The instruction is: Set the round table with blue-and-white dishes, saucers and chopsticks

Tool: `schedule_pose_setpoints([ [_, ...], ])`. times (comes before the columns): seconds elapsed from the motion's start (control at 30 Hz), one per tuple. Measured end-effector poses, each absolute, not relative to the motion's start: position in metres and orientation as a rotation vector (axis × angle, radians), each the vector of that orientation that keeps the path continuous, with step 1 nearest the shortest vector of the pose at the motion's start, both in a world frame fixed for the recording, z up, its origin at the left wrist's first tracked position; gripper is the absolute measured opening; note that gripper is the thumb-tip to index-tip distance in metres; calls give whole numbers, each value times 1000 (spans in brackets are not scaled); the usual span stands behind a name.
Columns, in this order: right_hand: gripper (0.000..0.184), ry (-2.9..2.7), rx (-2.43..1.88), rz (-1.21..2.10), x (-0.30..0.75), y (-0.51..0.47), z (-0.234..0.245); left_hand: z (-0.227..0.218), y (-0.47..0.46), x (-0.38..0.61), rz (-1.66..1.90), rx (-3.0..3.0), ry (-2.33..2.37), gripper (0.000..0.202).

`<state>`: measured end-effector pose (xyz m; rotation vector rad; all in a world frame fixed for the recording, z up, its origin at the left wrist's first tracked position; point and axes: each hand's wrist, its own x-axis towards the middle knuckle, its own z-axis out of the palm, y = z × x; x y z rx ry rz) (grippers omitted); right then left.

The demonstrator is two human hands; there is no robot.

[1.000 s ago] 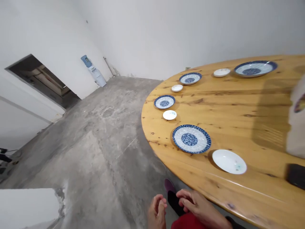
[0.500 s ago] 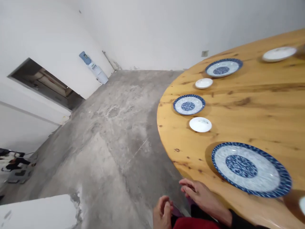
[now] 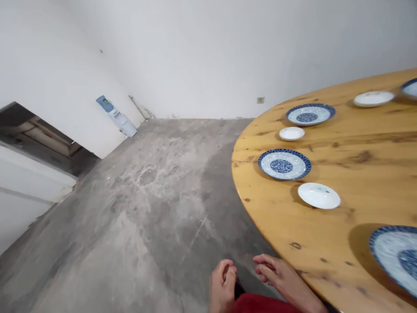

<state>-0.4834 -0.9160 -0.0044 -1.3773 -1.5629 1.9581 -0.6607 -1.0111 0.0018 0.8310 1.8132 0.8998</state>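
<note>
My left hand hangs low at the bottom of the view, fingers curled in loosely, nothing visible in it. My right hand is just beside the edge of a round wooden table, fingers relaxed and slightly bent, holding nothing. Blue-patterned plates and small white dishes alternate along the table's rim. The nearest blue plate is cut off at the right edge.
Bare concrete floor spreads to the left. A water dispenser stands against the white wall. A dark opening is in the left wall. Another blue plate and white dish lie farther back.
The view has shifted along the table's edge, so the plates slid right and the nearest blue plate is now partly out of frame. Both hands stay low and empty.
</note>
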Motion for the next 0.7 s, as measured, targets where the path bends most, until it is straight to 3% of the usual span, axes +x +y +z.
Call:
schedule_pose_setpoints([
  [0.23,42,-1614,-1324,1862,-574,-899,0,9,-956,-764,914,809,1802,66],
  [0.5,36,-1583,-1394,1779,-625,-839,-6,-13,-878,-795,845,902,1521,60],
  [0.7,32,-1564,-1351,1832,-681,-746,-27,-30,-801,-857,888,795,1662,66],
])
